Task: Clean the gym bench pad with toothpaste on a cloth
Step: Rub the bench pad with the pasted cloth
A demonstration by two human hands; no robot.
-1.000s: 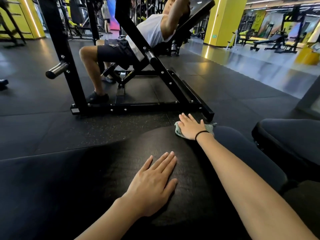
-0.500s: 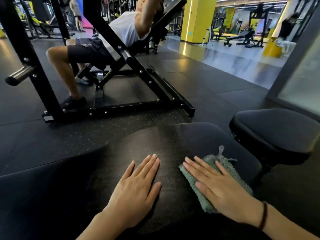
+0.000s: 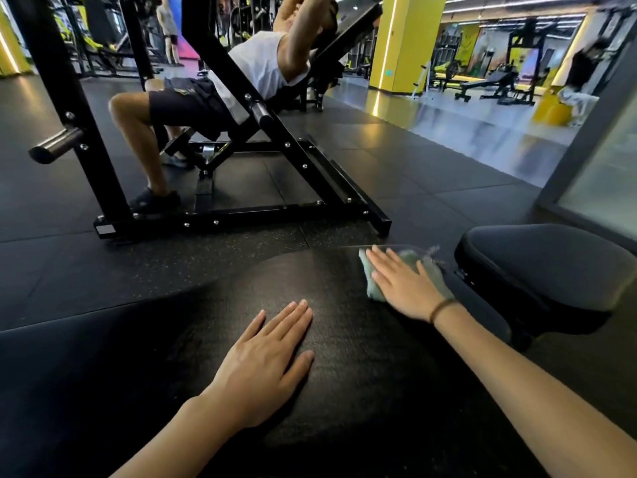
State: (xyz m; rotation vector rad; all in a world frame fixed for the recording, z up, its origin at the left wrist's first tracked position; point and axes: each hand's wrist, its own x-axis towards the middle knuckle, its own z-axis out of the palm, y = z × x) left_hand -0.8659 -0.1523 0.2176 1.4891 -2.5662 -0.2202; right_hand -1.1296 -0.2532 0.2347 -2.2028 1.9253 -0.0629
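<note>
A black textured bench pad (image 3: 344,339) fills the lower part of the head view. My left hand (image 3: 265,363) lies flat on its middle, fingers straight and together. Near the pad's far right edge my right hand (image 3: 403,284) presses a pale green cloth (image 3: 374,288) flat against the pad with straight fingers. The cloth sticks out on both sides of the hand, and its frayed corner reaches toward the pad's far end. No toothpaste tube is in view.
A second dark seat pad (image 3: 551,270) stands close to the right. Ahead, a person (image 3: 220,94) lies on an incline bench inside a black steel frame (image 3: 241,215). A grey glass partition (image 3: 586,160) rises at the right; black rubber floor lies between.
My right hand slid the cloth from the pad's far edge back toward me, then out again to the far right edge. My left hand stayed flat on the pad.
</note>
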